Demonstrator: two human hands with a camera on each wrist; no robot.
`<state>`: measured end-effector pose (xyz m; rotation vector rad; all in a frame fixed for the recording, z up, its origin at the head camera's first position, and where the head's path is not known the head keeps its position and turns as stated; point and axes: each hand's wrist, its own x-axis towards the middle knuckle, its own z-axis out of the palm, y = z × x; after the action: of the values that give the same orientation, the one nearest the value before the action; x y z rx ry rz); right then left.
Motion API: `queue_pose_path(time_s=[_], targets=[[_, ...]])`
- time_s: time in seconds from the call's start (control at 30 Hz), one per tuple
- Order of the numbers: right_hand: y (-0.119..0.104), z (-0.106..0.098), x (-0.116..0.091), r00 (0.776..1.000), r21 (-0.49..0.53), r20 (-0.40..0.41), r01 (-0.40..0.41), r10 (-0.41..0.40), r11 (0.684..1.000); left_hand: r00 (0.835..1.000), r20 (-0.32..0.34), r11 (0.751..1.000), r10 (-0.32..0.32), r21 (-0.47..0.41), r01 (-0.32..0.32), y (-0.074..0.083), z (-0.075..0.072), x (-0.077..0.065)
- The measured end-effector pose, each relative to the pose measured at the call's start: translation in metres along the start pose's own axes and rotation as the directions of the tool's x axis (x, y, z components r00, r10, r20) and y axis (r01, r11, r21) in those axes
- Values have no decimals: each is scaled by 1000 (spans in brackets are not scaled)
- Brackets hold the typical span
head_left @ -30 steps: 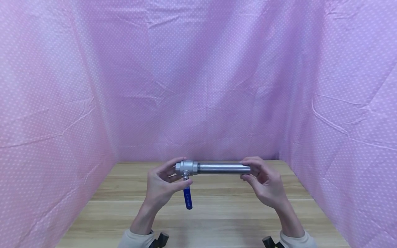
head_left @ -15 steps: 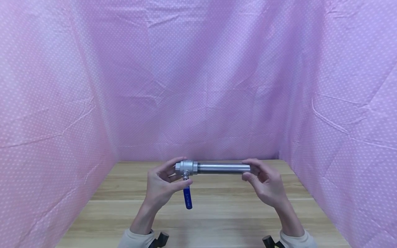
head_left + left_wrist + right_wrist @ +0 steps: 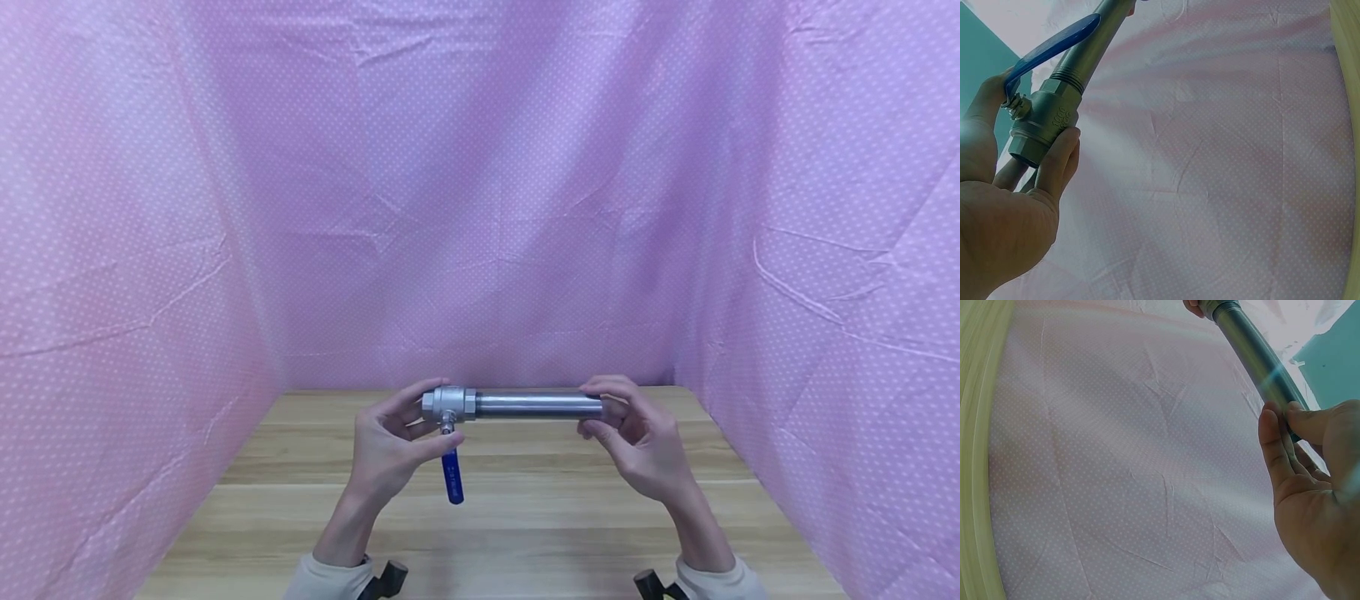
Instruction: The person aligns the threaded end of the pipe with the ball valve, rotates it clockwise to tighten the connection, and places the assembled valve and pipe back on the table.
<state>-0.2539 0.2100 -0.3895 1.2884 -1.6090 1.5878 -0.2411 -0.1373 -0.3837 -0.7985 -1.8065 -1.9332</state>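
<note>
A silver ball valve (image 3: 450, 403) with a blue lever handle (image 3: 453, 477) is joined to a steel pipe (image 3: 536, 406), held level above the table. My left hand (image 3: 386, 450) grips the valve body, its thumb against the handle near the stem. Around the pipe's far right end curl the fingers and thumb of my right hand (image 3: 645, 442). In the left wrist view, threads on the pipe (image 3: 1067, 79) show where it enters the valve (image 3: 1044, 119). The right wrist view has the fingertips (image 3: 1270, 428) and thumb pinching the pipe (image 3: 1257, 353) near its end.
A light wooden table (image 3: 510, 517) lies below both hands. Pink dotted cloth (image 3: 480, 192) hangs at the back and along both sides. Dark camera mounts (image 3: 392, 577) sit at the wrists by the pale sleeves.
The right hand's fingers and thumb have shifted around the pipe's end, first loosening slightly, then moving back. Valve and pipe have moved very slightly left. The left hand keeps its grip.
</note>
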Motion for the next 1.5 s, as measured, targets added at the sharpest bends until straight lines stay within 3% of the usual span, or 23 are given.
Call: queue_pose_path(time_s=[0.57,0.83,1.07,1.2,1.37,1.5], targets=[[4,0,0,999,-41,-15,40,-41,998,1000,0,1000,-19,0,19,1,0,1],[2,-1,-2,998,-137,-40,34,-40,990,1000,1,1000,-1,3,1,1,0,1],[0,-1,-5,998,-244,-59,-36,22,969,1000,0,1000,9,2,-9,0,-1,1],[0,-1,-4,998,-200,-52,-43,33,979,1000,-7,1000,4,9,-4,0,-1,1],[2,0,-1,1000,-64,-18,-2,1,998,1000,-9,1000,-2,11,2,1,-1,1],[3,1,0,1000,-17,-4,23,-23,1000,1000,-7,1000,1,5,0,0,-1,2]])
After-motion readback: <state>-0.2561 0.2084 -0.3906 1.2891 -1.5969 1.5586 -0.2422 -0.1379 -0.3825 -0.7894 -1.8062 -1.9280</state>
